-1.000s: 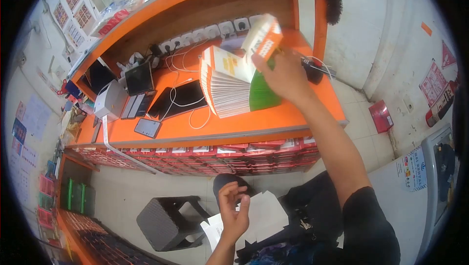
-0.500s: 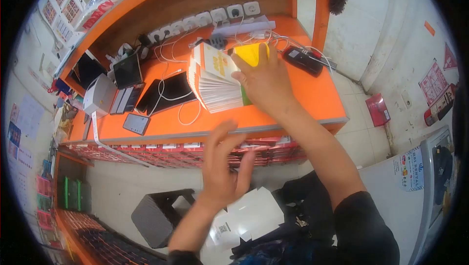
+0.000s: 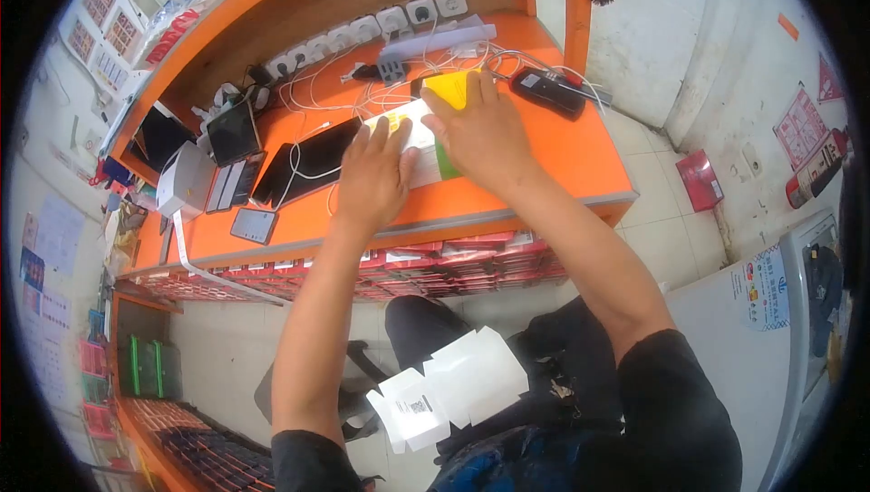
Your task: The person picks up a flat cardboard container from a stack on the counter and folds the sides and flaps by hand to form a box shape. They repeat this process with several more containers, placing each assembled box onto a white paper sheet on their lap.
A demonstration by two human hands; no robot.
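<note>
A stack of flat printed cartons (image 3: 421, 134), white with yellow lettering and some green, lies on the orange counter. A yellow piece (image 3: 450, 86) shows at its far right end. My left hand (image 3: 373, 186) clasps the stack's left side, fingers pointing away from me, and covers much of it. Around the right side, my right hand (image 3: 489, 134) has its fingers over the yellow piece and its thumb toward the middle. A white unfolded carton (image 3: 480, 379) with a QR code rests on my lap.
Left of the stack are a black tablet (image 3: 317, 157), a phone (image 3: 254, 226) and a white label printer (image 3: 184, 178) with a paper strip. A black handheld device (image 3: 546, 93) sits to the right. Cables and wall sockets (image 3: 391, 20) run behind. The counter's front edge (image 3: 580, 207) is near my forearms.
My left hand has moved up from in front of the counter onto the stack. The stack's fanned-out sheets are now mostly covered by my hands. My right hand stays on its right side.
</note>
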